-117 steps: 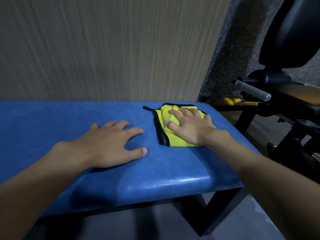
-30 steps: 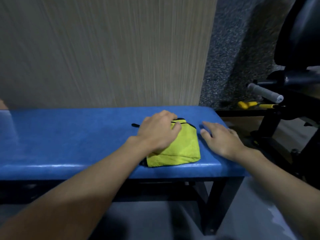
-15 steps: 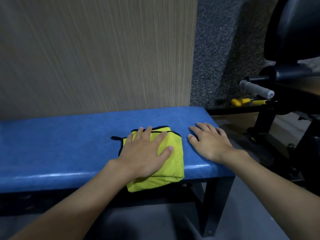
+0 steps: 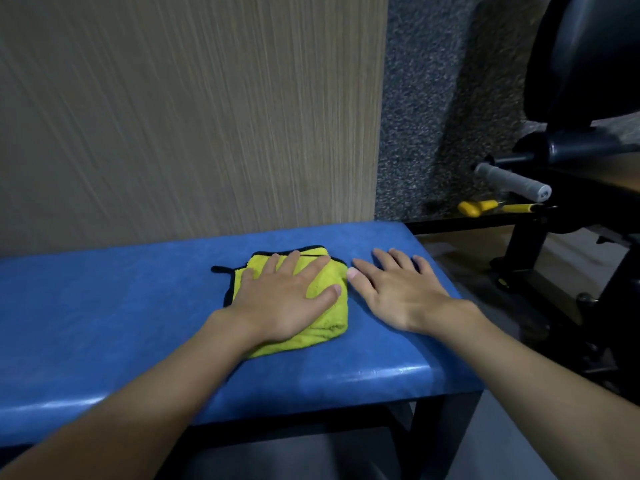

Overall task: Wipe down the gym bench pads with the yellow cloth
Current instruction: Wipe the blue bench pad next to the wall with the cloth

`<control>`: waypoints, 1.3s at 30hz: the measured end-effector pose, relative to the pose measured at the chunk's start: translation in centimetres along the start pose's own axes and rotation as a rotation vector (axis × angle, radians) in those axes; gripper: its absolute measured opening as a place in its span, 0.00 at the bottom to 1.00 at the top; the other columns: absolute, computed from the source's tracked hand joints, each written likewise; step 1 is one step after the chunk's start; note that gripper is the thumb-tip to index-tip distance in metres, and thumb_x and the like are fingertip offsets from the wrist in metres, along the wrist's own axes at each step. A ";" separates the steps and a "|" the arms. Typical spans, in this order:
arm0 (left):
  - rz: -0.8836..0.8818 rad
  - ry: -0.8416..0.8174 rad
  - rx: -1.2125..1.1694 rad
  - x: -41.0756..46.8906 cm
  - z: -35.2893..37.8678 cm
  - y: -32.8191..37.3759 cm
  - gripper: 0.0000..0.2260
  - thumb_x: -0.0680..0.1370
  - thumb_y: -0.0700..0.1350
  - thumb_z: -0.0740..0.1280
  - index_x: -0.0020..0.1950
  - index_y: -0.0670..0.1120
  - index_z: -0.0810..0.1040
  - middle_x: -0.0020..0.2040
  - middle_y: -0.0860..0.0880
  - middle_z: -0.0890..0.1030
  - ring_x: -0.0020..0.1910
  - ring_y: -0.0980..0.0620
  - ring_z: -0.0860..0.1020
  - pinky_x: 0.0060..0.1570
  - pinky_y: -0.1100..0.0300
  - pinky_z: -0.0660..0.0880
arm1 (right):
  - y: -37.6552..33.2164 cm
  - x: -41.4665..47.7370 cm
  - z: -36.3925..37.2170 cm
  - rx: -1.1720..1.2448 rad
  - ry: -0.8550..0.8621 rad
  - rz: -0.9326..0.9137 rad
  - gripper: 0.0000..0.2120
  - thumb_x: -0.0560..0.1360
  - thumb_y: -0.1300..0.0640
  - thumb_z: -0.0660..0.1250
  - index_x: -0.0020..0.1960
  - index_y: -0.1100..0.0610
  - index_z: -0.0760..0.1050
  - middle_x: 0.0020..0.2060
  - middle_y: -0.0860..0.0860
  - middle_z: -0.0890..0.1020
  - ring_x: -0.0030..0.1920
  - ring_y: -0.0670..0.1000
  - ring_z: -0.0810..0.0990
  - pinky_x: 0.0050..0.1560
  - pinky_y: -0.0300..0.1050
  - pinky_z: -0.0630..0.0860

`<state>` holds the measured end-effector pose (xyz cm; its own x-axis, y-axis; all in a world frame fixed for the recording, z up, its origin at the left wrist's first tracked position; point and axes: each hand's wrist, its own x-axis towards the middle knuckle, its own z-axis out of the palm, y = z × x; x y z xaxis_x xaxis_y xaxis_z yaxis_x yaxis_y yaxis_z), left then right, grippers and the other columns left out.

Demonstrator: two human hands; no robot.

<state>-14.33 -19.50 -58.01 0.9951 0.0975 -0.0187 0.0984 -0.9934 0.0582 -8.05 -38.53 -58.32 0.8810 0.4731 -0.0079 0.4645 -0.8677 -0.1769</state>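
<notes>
A folded yellow cloth [image 4: 329,317] with black edging lies on the blue bench pad [image 4: 104,313], right of the pad's middle. My left hand [image 4: 284,299] presses flat on the cloth with fingers spread and straight, covering most of it. My right hand [image 4: 398,292] rests flat on the bare pad just right of the cloth, its thumb tip almost touching the cloth's edge. The pad's right end lies a short way past my right hand.
A wood-grain wall panel [image 4: 190,116] rises right behind the bench. A black exercise machine [image 4: 581,133] with a grey handle grip [image 4: 512,181] and a yellow-handled part [image 4: 474,206] stands to the right. The bench's black leg [image 4: 440,434] drops below the pad's right end.
The cloth passed from my right hand to my left over the last seconds. In the last half second my left hand slid the cloth back from the front edge onto the pad.
</notes>
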 end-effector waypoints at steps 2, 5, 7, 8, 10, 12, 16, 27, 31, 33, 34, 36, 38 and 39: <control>0.002 0.015 -0.009 2.8 0.0 -0.9 0.42 0.64 0.77 0.34 0.78 0.69 0.45 0.82 0.54 0.50 0.81 0.45 0.49 0.74 0.36 0.51 | 0.0 0.0 0.3 -0.020 0.001 0.004 0.30 0.80 0.35 0.36 0.79 0.41 0.52 0.80 0.49 0.51 0.80 0.53 0.45 0.77 0.60 0.43; -0.005 0.031 -0.018 7.1 -0.1 -1.8 0.42 0.63 0.77 0.35 0.78 0.69 0.46 0.82 0.54 0.51 0.80 0.45 0.50 0.73 0.35 0.53 | 0.2 0.1 0.6 -0.040 0.019 -0.005 0.30 0.80 0.34 0.36 0.79 0.40 0.52 0.80 0.50 0.51 0.80 0.53 0.45 0.76 0.61 0.43; -0.018 0.039 -0.028 9.8 -0.3 -2.2 0.41 0.64 0.77 0.36 0.77 0.69 0.47 0.81 0.54 0.53 0.80 0.44 0.52 0.72 0.34 0.54 | 0.2 0.2 0.9 -0.048 0.044 -0.009 0.29 0.79 0.34 0.38 0.78 0.40 0.53 0.80 0.49 0.52 0.79 0.53 0.45 0.76 0.60 0.43; -0.027 0.042 -0.032 10.9 -0.4 -2.4 0.40 0.65 0.77 0.37 0.77 0.69 0.48 0.81 0.53 0.54 0.80 0.44 0.53 0.72 0.34 0.54 | 0.3 0.3 1.0 -0.049 0.054 -0.010 0.29 0.79 0.34 0.38 0.77 0.40 0.54 0.80 0.49 0.53 0.79 0.53 0.46 0.76 0.60 0.44; -0.039 0.050 -0.027 12.5 -0.7 -2.6 0.34 0.72 0.75 0.41 0.77 0.69 0.49 0.81 0.53 0.56 0.79 0.44 0.54 0.71 0.33 0.55 | 0.3 0.4 1.1 -0.047 0.065 -0.011 0.28 0.79 0.34 0.39 0.77 0.39 0.54 0.79 0.48 0.54 0.79 0.53 0.47 0.76 0.59 0.44; -0.044 0.069 -0.021 13.3 -0.7 -2.6 0.28 0.76 0.72 0.44 0.77 0.69 0.50 0.80 0.51 0.58 0.78 0.42 0.56 0.70 0.32 0.56 | 0.4 0.3 1.1 -0.039 0.071 -0.010 0.27 0.80 0.35 0.39 0.76 0.39 0.55 0.79 0.48 0.54 0.79 0.52 0.47 0.76 0.59 0.44; -0.045 0.065 -0.024 12.9 -0.4 -2.6 0.29 0.77 0.72 0.44 0.77 0.69 0.49 0.80 0.52 0.57 0.78 0.42 0.55 0.71 0.32 0.54 | 0.4 0.1 1.0 -0.017 0.069 -0.012 0.26 0.80 0.35 0.39 0.76 0.38 0.55 0.79 0.48 0.54 0.79 0.52 0.47 0.76 0.59 0.44; 0.010 0.045 0.019 4.1 0.3 -1.8 0.41 0.65 0.75 0.33 0.79 0.67 0.44 0.82 0.52 0.52 0.80 0.46 0.50 0.73 0.36 0.53 | 0.4 0.1 0.6 0.010 0.073 -0.002 0.26 0.81 0.36 0.44 0.77 0.39 0.57 0.79 0.47 0.56 0.78 0.51 0.48 0.76 0.58 0.44; 0.030 0.020 0.041 -1.4 0.3 -1.2 0.42 0.64 0.75 0.30 0.79 0.67 0.41 0.82 0.51 0.50 0.81 0.47 0.49 0.75 0.37 0.51 | 0.5 0.0 0.5 0.039 0.108 -0.003 0.25 0.82 0.38 0.47 0.77 0.40 0.60 0.78 0.47 0.58 0.78 0.50 0.51 0.76 0.57 0.46; 0.047 0.019 0.042 -4.0 0.2 -1.0 0.43 0.63 0.76 0.28 0.78 0.67 0.39 0.83 0.52 0.47 0.81 0.47 0.47 0.76 0.39 0.50 | 0.5 0.2 0.4 0.040 0.096 0.003 0.25 0.81 0.38 0.48 0.77 0.41 0.60 0.78 0.48 0.59 0.78 0.50 0.52 0.76 0.57 0.47; 0.056 0.022 0.046 -5.4 0.1 -0.9 0.45 0.61 0.78 0.26 0.78 0.67 0.38 0.83 0.52 0.46 0.81 0.47 0.46 0.76 0.39 0.49 | 0.5 0.2 0.2 0.034 0.071 0.006 0.25 0.81 0.38 0.49 0.77 0.41 0.60 0.78 0.48 0.59 0.78 0.50 0.52 0.76 0.57 0.47; 0.065 0.029 0.054 -7.9 0.1 -0.8 0.48 0.56 0.78 0.20 0.77 0.68 0.34 0.83 0.52 0.44 0.81 0.48 0.44 0.76 0.40 0.48 | 0.3 0.3 -0.4 0.017 -0.002 0.024 0.24 0.81 0.39 0.50 0.76 0.42 0.61 0.78 0.48 0.60 0.78 0.52 0.53 0.76 0.58 0.48; 0.053 0.046 0.043 -9.4 0.1 -0.6 0.47 0.56 0.77 0.19 0.75 0.69 0.31 0.83 0.53 0.43 0.81 0.49 0.42 0.76 0.39 0.47 | -0.3 0.7 -1.2 -0.017 0.009 0.028 0.23 0.81 0.40 0.52 0.73 0.43 0.67 0.75 0.50 0.65 0.76 0.54 0.58 0.74 0.61 0.49; 0.038 0.062 0.038 -9.8 0.1 -0.6 0.46 0.56 0.77 0.19 0.75 0.68 0.31 0.82 0.53 0.43 0.81 0.49 0.42 0.76 0.39 0.47 | -0.9 1.1 -1.4 -0.024 0.064 0.009 0.22 0.81 0.40 0.52 0.71 0.45 0.69 0.74 0.50 0.67 0.76 0.55 0.59 0.74 0.62 0.49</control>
<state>-24.10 -19.86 -57.99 0.9971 0.0617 0.0451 0.0609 -0.9980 0.0196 -7.42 -37.44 -56.74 0.8888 0.4552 0.0538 0.4578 -0.8758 -0.1533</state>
